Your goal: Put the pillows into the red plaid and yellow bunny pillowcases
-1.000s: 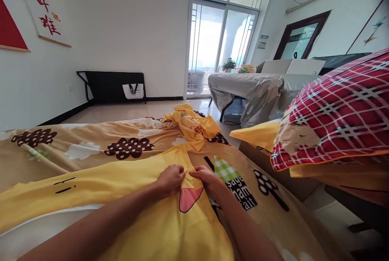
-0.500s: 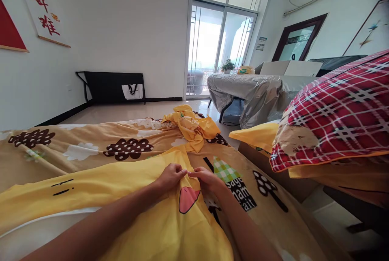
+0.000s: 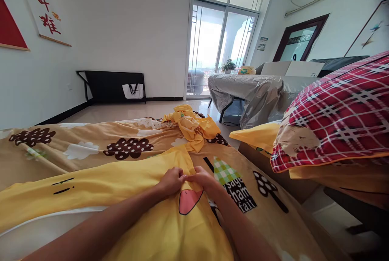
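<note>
A yellow pillowcase (image 3: 127, 172) with a printed pink shape and thin black lines lies spread across the bed in front of me. My left hand (image 3: 172, 180) is closed in a pinch on the cloth near its far right edge. Right beside it, my right hand (image 3: 201, 178) pinches the same edge, thumbs nearly touching just above the pink print. Whatever part of the edge sits between the fingertips is hidden. Something white and smooth (image 3: 45, 226) shows in the pillowcase's gap at lower left, partly behind my left forearm.
Under the pillowcase is a brown patterned blanket (image 3: 91, 135). A crumpled yellow cloth (image 3: 194, 127) lies at its far edge. To the right, a red plaid pillow (image 3: 343, 111) rests on other yellow bedding. A plastic-covered table (image 3: 243, 86) stands beyond, near the glass door.
Both hands have shifted slightly down, keeping hold of the pillowcase edge. The right hand's fingers are more curled in than before. The view has moved only a little.
</note>
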`<action>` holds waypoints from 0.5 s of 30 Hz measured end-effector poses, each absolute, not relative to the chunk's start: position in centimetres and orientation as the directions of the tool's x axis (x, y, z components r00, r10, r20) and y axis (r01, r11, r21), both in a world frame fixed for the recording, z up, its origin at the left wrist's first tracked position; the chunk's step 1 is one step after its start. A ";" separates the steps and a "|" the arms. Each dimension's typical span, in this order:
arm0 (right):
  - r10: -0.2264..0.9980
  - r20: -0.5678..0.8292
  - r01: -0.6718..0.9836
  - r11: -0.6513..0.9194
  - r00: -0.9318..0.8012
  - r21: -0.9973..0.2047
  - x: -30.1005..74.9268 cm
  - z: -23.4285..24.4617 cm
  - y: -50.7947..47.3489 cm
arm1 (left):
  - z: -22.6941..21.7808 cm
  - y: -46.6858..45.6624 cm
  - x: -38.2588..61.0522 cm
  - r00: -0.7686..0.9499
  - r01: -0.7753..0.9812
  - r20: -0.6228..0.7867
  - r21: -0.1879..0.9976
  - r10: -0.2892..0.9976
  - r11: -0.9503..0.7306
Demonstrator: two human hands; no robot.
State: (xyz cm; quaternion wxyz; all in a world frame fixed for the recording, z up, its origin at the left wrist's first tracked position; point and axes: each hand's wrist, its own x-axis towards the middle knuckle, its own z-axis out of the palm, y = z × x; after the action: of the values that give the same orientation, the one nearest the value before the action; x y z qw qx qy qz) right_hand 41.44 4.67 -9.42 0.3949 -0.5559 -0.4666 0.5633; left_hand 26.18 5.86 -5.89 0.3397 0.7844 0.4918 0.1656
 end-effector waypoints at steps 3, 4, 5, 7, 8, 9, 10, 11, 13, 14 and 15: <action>0.961 -0.274 0.101 -0.271 -0.020 -0.957 41.8 -9.2 4.6 | -5.9 5.8 26.2 0.457 0.694 -0.091 0.658 0.885 -0.291; 0.961 -0.278 0.111 -0.276 -0.001 -0.955 41.9 -9.2 4.6 | -5.9 5.7 26.2 0.457 0.702 -0.097 0.650 0.884 -0.292; 0.960 -0.280 0.120 -0.280 0.015 -0.953 41.9 -9.2 4.6 | -5.9 5.7 26.2 0.458 0.707 -0.101 0.643 0.883 -0.293; 0.959 -0.281 0.133 -0.283 0.031 -0.950 41.8 -9.1 4.8 | -5.8 5.7 26.2 0.461 0.712 -0.108 0.638 0.881 -0.294; 0.959 -0.282 0.136 -0.283 0.031 -0.949 41.8 -9.1 4.8 | -5.8 5.7 26.2 0.464 0.710 -0.111 0.639 0.879 -0.295; 0.959 -0.282 0.136 -0.283 0.030 -0.949 41.8 -9.1 4.8 | -5.7 5.7 26.2 0.469 0.707 -0.114 0.643 0.876 -0.295; 0.959 -0.281 0.135 -0.282 0.029 -0.950 41.8 -9.1 4.8 | -5.7 5.7 26.2 0.476 0.701 -0.117 0.649 0.872 -0.296; 0.959 -0.281 0.132 -0.282 0.029 -0.950 41.8 -9.1 4.8 | -5.7 5.7 26.1 0.483 0.694 -0.120 0.656 0.867 -0.296; 0.959 -0.281 0.120 -0.282 0.026 -0.952 42.0 -9.0 4.7 | -5.7 5.8 26.0 0.495 0.681 -0.129 0.671 0.859 -0.292; 0.960 -0.281 0.112 -0.281 0.019 -0.953 42.1 -9.0 4.7 | -5.7 5.9 25.9 0.497 0.677 -0.133 0.678 0.858 -0.287; 0.960 -0.281 0.102 -0.280 0.006 -0.955 42.2 -8.9 4.7 | -5.8 6.0 25.8 0.496 0.673 -0.136 0.684 0.858 -0.281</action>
State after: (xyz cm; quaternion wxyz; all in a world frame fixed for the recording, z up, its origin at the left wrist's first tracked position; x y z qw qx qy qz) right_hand 42.23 4.74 -8.92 0.3957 -0.5885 -0.4512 0.5417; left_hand 25.83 6.02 -5.78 0.3530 0.7895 0.4849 0.1305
